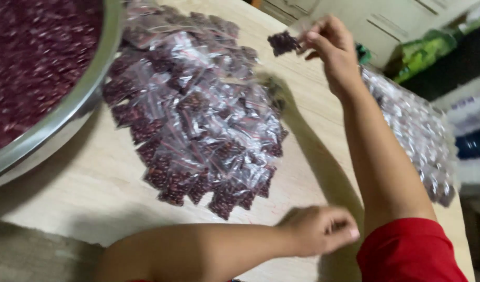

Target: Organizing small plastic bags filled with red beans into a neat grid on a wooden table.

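Observation:
My right hand (pixel 329 44) is raised over the far side of the wooden table (pixel 94 188) and pinches a small clear bag of dark red beans (pixel 283 43) between its fingertips. The bag hangs above the far edge of a large pile of similar filled small bags (pixel 198 115) lying in the middle of the table. My left hand (pixel 318 230) rests low near the table's front, its fingers curled in with nothing visible in them. It lies just right of the pile's near end. A red sleeve (pixel 407 250) covers my right upper arm.
A big metal bowl (pixel 88 89) full of loose red beans stands at the left, touching the pile. A second heap of clear small bags (pixel 417 130) lies along the table's right edge. Green packages (pixel 423 49) and boxes sit beyond the table at the right.

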